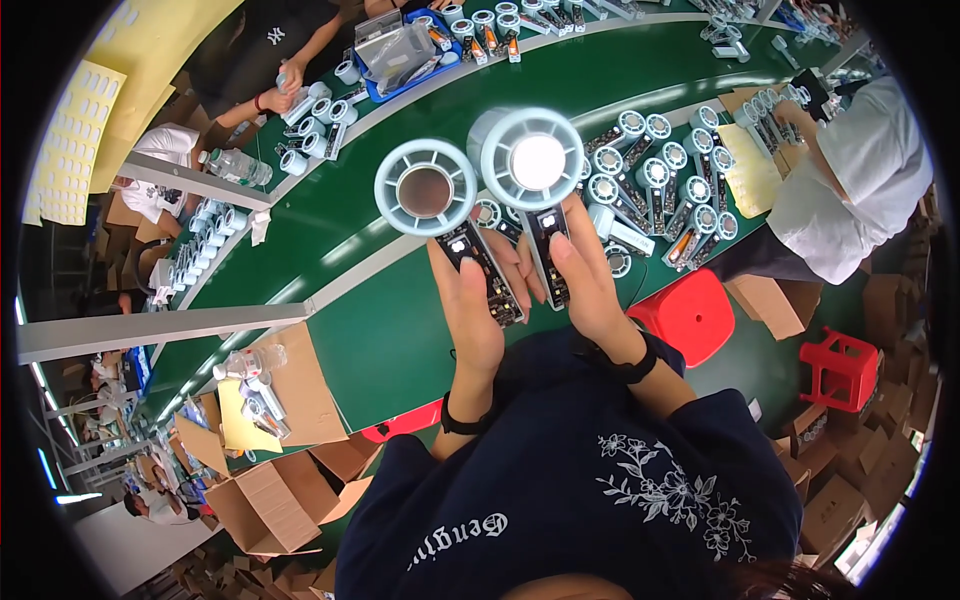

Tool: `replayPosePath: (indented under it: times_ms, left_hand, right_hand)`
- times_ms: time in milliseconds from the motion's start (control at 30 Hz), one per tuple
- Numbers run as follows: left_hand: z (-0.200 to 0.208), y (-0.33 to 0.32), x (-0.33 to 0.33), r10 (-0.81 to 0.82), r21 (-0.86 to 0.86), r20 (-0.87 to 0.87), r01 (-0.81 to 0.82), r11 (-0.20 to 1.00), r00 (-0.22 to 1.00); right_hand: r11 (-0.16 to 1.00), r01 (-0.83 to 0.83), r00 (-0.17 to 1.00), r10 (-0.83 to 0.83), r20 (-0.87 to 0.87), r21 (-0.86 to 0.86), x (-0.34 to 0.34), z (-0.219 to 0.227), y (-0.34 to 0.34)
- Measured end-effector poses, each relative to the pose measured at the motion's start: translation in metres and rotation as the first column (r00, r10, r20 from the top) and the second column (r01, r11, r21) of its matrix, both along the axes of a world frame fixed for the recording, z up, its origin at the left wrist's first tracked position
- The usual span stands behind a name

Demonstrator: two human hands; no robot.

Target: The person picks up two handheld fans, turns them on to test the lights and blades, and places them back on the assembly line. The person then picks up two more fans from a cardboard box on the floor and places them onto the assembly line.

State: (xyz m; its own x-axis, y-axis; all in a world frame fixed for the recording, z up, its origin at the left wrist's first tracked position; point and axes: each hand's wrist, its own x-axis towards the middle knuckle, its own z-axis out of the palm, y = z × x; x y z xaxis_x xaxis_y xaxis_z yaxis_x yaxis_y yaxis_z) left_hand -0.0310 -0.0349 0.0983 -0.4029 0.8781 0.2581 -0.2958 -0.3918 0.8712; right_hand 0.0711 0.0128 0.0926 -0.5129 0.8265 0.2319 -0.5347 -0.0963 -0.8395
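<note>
Side by side in front of me, I hold two pale-blue handheld fans with their handles uncovered, showing dark circuit boards. My left hand [470,310] is closed around the handle of the left fan [388,185], thumb on the board. Its round head faces up with a dark centre. My right hand [588,275] grips the right fan [497,180] the same way; its centre glows bright white. The two heads are close together, the handles slanting down toward me. Behind my right hand, many similar fans [655,175] lie spread on the green table [370,340].
A co-worker in grey [850,180] sits at the right, another in black [270,60] across the belt. A blue bin [405,85] stands at the back. Red stools [700,320] and cardboard boxes [275,500] surround the table. A metal rail [160,332] crosses at left.
</note>
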Motion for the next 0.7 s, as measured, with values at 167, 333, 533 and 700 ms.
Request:
replayPosePath:
  times_ms: [167,333,533,700]
  left_hand:
    - [-0.002,0.0,-0.004,-0.022,-0.076,-0.026,0.02,0.997,0.999]
    - [0.004,0.003,0.002,-0.024,-0.07,-0.011,0.023,0.997,1.0]
    - [-0.001,0.003,0.0,-0.007,-0.073,0.053,0.011,0.997,0.999]
    - [-0.006,-0.001,0.007,0.046,-0.076,0.103,-0.039,0.996,0.994]
  right_hand:
    - [0.998,0.065,0.996,-0.065,0.063,0.012,0.0,-0.005,-0.001]
    - [0.979,0.191,0.981,-0.192,-0.001,0.075,0.005,-0.003,0.003]
    - [0.966,0.247,0.969,-0.248,0.004,0.075,0.01,-0.006,0.008]
    - [0.966,0.229,0.966,-0.241,0.09,0.119,0.021,-0.014,0.01]
